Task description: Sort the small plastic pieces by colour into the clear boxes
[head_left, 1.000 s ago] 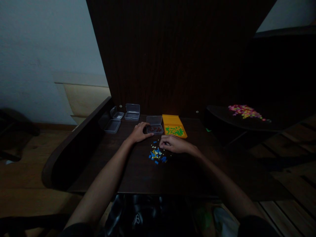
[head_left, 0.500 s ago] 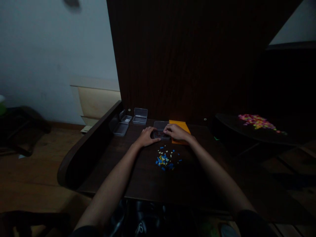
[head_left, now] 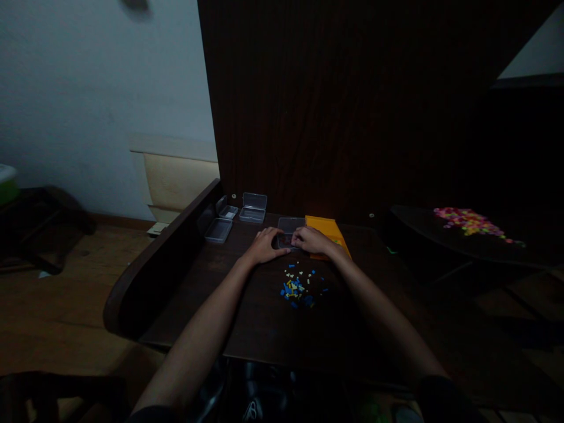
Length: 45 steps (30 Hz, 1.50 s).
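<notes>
A small clear plastic box (head_left: 291,225) with its lid raised stands on the dark table, with small dark reddish pieces in its base. My left hand (head_left: 264,245) curves round the box's left end, thumb along the front and fingers toward the back, holding it. Over the base, my right hand (head_left: 311,239) has its fingertips pinched together; whatever they hold, if anything, is hidden. On the near side lies a loose pile of small building bricks (head_left: 294,289), blue, yellow and pale cream.
Several other clear boxes, among them an open one (head_left: 252,215), stand at the back left. A yellow-orange tray (head_left: 323,224) lies partly under my right wrist. The raised table side (head_left: 132,282) bounds the left. Colourful small pieces (head_left: 471,222) cover part of a surface at right.
My right hand's fingers have dipped slightly lower over the box, and the wrist has turned. My left hand stays at the box. The whole view has shifted a little.
</notes>
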### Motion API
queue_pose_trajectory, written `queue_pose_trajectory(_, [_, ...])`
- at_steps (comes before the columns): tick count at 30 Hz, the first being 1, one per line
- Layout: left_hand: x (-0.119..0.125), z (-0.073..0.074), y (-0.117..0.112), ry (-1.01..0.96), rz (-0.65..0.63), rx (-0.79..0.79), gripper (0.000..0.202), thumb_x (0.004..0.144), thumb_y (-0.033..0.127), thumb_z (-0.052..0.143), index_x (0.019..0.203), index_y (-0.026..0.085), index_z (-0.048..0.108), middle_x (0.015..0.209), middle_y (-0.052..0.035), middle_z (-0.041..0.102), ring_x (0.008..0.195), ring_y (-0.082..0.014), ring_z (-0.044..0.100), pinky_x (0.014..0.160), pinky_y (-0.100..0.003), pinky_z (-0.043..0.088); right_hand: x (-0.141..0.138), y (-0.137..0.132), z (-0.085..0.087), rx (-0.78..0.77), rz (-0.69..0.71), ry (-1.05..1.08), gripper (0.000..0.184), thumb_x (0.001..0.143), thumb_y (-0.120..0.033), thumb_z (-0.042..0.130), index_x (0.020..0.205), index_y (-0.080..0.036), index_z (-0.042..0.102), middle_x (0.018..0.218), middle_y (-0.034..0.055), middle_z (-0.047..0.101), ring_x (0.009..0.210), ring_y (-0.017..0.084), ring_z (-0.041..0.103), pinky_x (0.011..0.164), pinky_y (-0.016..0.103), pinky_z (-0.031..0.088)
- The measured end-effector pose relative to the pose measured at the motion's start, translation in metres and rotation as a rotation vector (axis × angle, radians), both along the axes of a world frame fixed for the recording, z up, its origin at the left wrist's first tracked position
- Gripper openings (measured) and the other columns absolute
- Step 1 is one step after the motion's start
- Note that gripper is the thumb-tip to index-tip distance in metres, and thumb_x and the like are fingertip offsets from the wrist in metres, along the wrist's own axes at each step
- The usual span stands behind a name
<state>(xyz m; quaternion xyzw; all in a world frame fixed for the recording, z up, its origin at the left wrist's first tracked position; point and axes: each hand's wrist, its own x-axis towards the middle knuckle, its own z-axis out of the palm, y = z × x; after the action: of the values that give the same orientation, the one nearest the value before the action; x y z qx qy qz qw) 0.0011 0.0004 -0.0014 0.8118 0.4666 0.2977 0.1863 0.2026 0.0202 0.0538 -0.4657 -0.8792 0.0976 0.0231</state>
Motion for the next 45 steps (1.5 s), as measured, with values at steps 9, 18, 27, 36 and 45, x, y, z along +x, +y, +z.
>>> queue_pose_trajectory(9, [0.0,0.001,0.001,0.0,-0.007,-0.001,0.054,0.076,0.047,0.076,0.119,0.022,0.056,0.124,-0.0082,0.057,0.12,-0.0301,0.052,0.103,-0.046,0.039,-0.003,-0.001,-0.008,0.054,-0.067,0.011,0.013,0.086,-0.009,0.061,0.09,-0.016,0.071,0.086,0.0038,0.068,0.079,0.017,0.061,0.061,0.021,0.035])
queue_pose_trajectory(18, [0.0,0.001,0.0,0.004,-0.014,0.011,0.054,0.077,0.049,0.074,0.12,0.02,0.056,0.124,-0.0095,0.057,0.119,-0.0305,0.052,0.104,-0.047,0.039,-0.007,0.002,-0.006,0.039,-0.168,0.081,0.009,0.09,-0.024,0.066,0.088,-0.016,0.071,0.081,0.0028,0.069,0.072,0.015,0.061,0.057,0.02,0.035])
queue_pose_trajectory(27, [0.001,-0.002,0.002,0.007,-0.009,0.015,0.055,0.077,0.05,0.074,0.12,0.02,0.056,0.124,-0.0094,0.057,0.119,-0.0302,0.052,0.102,-0.046,0.04,-0.007,0.004,-0.008,-0.013,-0.132,0.053,0.005,0.087,-0.02,0.071,0.085,-0.017,0.074,0.08,0.002,0.07,0.074,0.015,0.062,0.058,0.02,0.036])
queue_pose_trajectory(36, [0.001,0.001,0.001,0.01,-0.001,-0.009,0.056,0.076,0.051,0.073,0.12,0.022,0.056,0.124,-0.0087,0.057,0.119,-0.0306,0.052,0.103,-0.047,0.039,-0.008,-0.001,-0.007,0.068,-0.103,-0.002,0.015,0.095,-0.027,0.064,0.092,-0.017,0.074,0.088,0.0054,0.07,0.083,0.018,0.063,0.062,0.021,0.038])
queue_pose_trajectory(45, [0.001,0.002,0.0,0.004,-0.002,-0.007,0.055,0.075,0.05,0.075,0.118,0.021,0.056,0.123,-0.0092,0.057,0.119,-0.031,0.051,0.103,-0.047,0.039,0.001,0.002,0.008,0.052,0.041,0.09,0.015,0.09,-0.012,0.061,0.094,-0.015,0.075,0.088,0.0044,0.069,0.078,0.016,0.061,0.068,0.021,0.04])
